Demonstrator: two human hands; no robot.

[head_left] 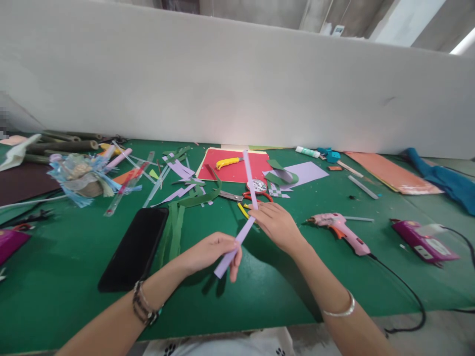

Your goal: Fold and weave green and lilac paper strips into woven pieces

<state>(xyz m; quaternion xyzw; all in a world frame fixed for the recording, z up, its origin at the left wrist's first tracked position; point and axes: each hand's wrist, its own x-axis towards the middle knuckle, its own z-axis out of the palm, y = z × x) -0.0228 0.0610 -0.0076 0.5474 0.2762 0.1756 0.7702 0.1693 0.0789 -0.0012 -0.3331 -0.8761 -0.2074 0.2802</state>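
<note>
Lilac paper strip (245,231) pinched in left hand (212,250) and right hand (279,225), fingers of both closed onto it.

This appears to be a craft workshop. A long green-topped desk (267,296) carries a pink plastic glue gun (343,230) at right, a yellow-handled cutter knife (228,162) on red paper (222,175) at far centre, and dark green bamboo-like tubes (63,146) at far left. Beyond a tall white partition (222,84) stands a bare grey wall (252,17).
</note>
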